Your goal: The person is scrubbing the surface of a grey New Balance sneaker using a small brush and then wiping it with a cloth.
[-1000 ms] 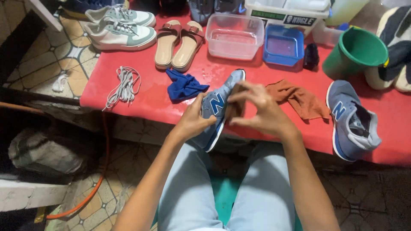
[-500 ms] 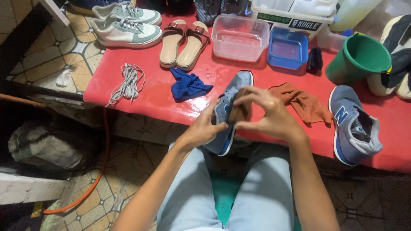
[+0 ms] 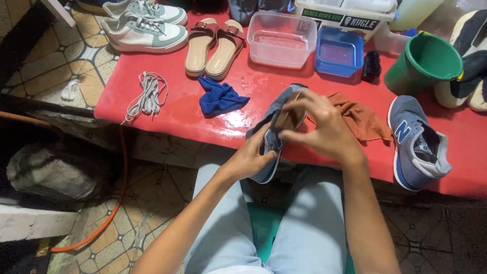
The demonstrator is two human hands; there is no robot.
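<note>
Sneaker [image 3: 276, 133], blue-grey, hangs over the red table's near edge [image 3: 167, 129], above the person's lap. The left hand [image 3: 251, 157] clasps its side; the right hand [image 3: 324, 129] pinches at its opening. Just beyond lie a blue cloth [image 3: 219, 97] and an orange rag [image 3: 361, 117], with bare red tabletop between them.

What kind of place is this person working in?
Probably a small shoe-cleaning spot: a red table holds several shoes, loose laces, rags and water tubs, while both hands grip a blue sneaker.
</note>
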